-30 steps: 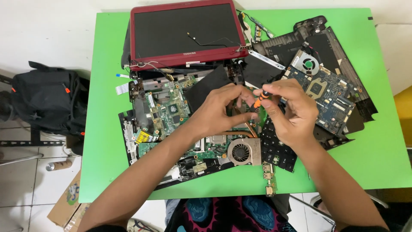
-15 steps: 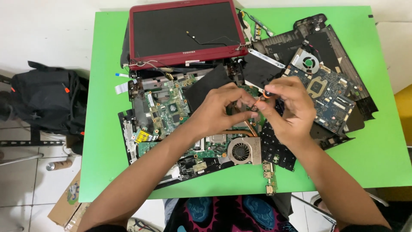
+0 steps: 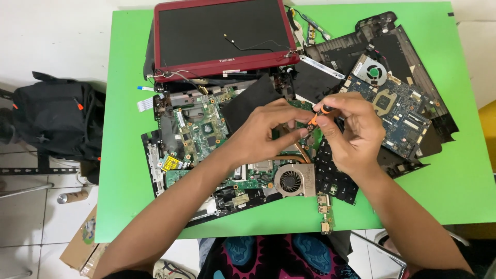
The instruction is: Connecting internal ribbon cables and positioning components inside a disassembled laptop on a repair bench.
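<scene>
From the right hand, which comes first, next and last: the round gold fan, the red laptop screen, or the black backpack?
Measured from the right hand in the head view:
1. Round gold fan, just below and to its left on the green board.
2. Red laptop screen, up at the table's far edge.
3. Black backpack, far left, off the table on the floor.

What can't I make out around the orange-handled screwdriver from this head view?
- Tip of the small orange-handled screwdriver: hidden behind the fingers of both hands, left and right.
- What the tip touches on the green circuit board: covered by the hands.
- Black backpack: cut off by the left edge.
</scene>
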